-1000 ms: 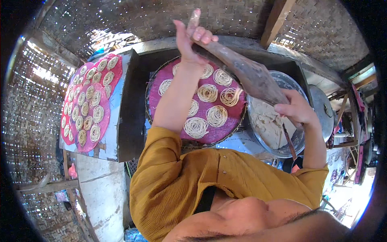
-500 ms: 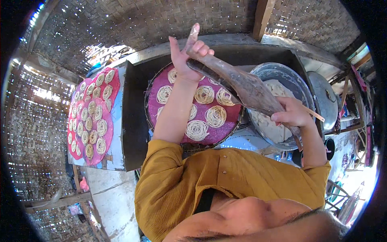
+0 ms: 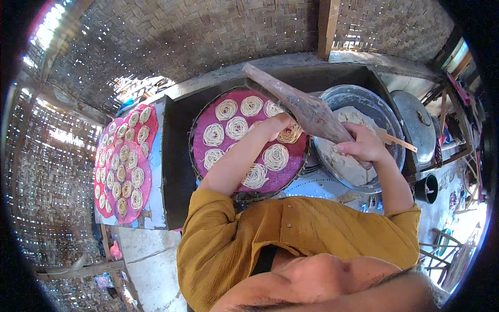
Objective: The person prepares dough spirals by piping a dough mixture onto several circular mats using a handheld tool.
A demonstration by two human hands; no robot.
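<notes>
The right hand (image 3: pixel 364 145) is clenched around the lower part of a long brown wooden press (image 3: pixel 306 109), which slants from upper left to lower right across the work; the left hand (image 3: pixel 278 122) reaches under the press over the tray, and whether its grip is closed on anything cannot be told, since the press hides the fingers. Beneath the left forearm lies a round woven tray (image 3: pixel 200 166) lined in pink, holding pale noodle coils (image 3: pixel 275 156) set apart in rows; it rests in a dark desk frame (image 3: pixel 174 171). Just right of it stands a metal basin (image 3: pixel 364 99) with whitish dough (image 3: pixel 343 164) inside, and a thin wooden stick (image 3: pixel 400 140) lies over the dough beside the right hand; a grey metal lid (image 3: pixel 416 122) sits further right. To the left, on a pale surface, two more pink trays (image 3: pixel 125 161) carry many smaller coils; a small dark cup (image 3: pixel 427 188) stands near the right elbow.
</notes>
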